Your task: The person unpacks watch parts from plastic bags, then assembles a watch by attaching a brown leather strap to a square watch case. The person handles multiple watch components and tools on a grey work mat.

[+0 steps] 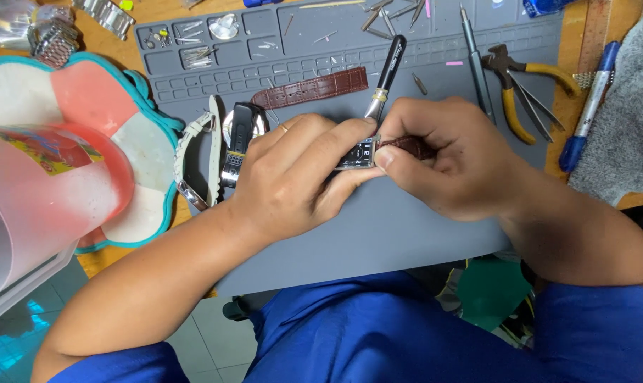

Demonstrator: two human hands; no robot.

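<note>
Small rectangular watch case with a dark dial (355,154), held just above the grey silicone work mat (406,227), near its middle, pinched between both hands. Left hand (293,174) wrapped around the case from the left, thumb and forefinger clamped on it, a thin ring on one finger. Right hand (453,156) closed from the right, thumb pressed to the case edge, fingers curled tight around a short dark-brown leather strap piece (415,147) joined to the case and around a black-handled spring-bar tool with a metal neck (385,74). Tool tilted, tip down at the top edge of the case, handle pointing away up the mat.

Just left of the left hand, lying on the mat: a black watch with a steel case (241,135), and beside it a white-strapped watch on its side (197,152). Beyond the hands, a long brown crocodile-grain leather strap (311,88), flat and apart from everything. Right of it, a slim grey metal pen-like tool (475,60), then yellow-handled pliers (520,89) across the mat's right edge. Blue-and-white pen (587,106) on the wooden table, next to a grey cloth (626,120). Small pins and metal bits scattered in the mat's top compartments. Far left: translucent pink plastic jug (45,206) on a flower-shaped pink-and-white pad with teal edging (133,142); steel link bracelets (56,39) behind.
</note>
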